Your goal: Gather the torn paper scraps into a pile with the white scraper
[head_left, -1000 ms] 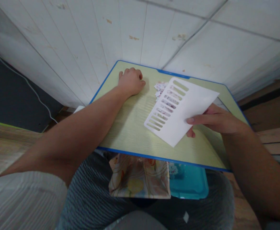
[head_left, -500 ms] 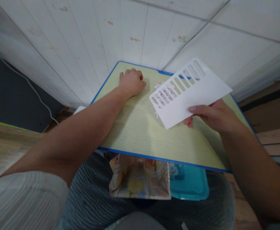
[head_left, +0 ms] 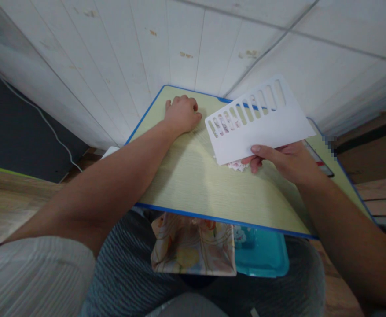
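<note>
My right hand (head_left: pixel 278 160) pinches a flat white card (head_left: pixel 265 132) by its lower edge, thumb on top. A row of rounded slots, growing longer towards the right, runs along the card's upper side. The card is held tilted above a small light-yellow table (head_left: pixel 193 176) with a blue rim. Below it lie pink-and-white pieces with jagged edges (head_left: pixel 238 165), partly hidden; patterned bits also show through the slots. My left hand (head_left: pixel 182 113) rests on the table's far left part, fingers loosely bent and somewhat apart, with nothing visible in it.
A dark-edged flat object (head_left: pixel 326 166) lies behind my right hand, mostly covered. Below the table's near edge are a floral fabric container (head_left: pixel 193 255) and a turquoise plastic box (head_left: pixel 267 253). A white plank wall (head_left: pixel 182 39) with a cable stands behind the table.
My right hand has moved slightly left and turned the card flatter. The jagged pieces beneath its lower edge and the dark-edged object at the right now show. My left hand stays put.
</note>
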A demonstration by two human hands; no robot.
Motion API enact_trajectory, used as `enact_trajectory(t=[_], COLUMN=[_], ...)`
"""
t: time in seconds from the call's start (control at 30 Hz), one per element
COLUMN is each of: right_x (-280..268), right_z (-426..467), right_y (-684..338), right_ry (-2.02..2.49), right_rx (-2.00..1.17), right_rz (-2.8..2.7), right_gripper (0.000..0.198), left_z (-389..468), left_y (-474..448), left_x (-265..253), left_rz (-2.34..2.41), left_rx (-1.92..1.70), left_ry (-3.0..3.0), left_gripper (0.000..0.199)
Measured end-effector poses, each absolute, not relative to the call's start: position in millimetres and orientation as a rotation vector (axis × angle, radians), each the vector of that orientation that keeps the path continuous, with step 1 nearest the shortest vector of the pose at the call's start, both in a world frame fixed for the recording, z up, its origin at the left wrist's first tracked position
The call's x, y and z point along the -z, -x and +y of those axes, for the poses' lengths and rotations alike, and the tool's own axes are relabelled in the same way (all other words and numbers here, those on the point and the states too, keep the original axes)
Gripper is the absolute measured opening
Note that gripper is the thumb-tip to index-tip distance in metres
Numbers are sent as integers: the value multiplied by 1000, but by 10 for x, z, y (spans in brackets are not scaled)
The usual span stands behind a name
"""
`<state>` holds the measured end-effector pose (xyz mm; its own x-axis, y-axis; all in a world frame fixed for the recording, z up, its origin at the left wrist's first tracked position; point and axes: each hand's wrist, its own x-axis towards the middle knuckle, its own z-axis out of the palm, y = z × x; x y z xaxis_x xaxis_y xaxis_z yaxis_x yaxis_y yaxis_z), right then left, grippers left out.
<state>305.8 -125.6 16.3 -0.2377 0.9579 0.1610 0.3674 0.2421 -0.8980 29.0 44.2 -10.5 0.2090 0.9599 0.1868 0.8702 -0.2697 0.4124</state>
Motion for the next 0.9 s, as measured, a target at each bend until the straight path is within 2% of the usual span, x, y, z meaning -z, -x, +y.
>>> enact_trajectory(t=[0.13, 0.3, 0.57, 0.73, 0.9], right_x=[-188, -241, -231, -200, -208], right_z=[-1280, -1301, -1456, -1428, -1466], right_y=[-2997, -3006, -2907, -2897, -2833], right_ry=[1294, 1284, 1141, 1156, 1146], right_rx=[-990, -1044, -1388, -1269, -1334], right_rz=[-1782, -1793, -1807, -1705, -1716], right_gripper=[67, 56, 50, 49, 45], left_z=[478, 510, 379, 369, 451], left_y=[-296, -318, -324, -336, -334], left_x=[142, 176, 77, 58, 128], left_rz=[1762, 1792, 1790, 1799, 1810], left_rx=[-629, -645, -568, -535, -594], left_ry=[-2280, -2281, -2274, -2290, -2293], left_gripper=[48, 38, 26, 29, 30])
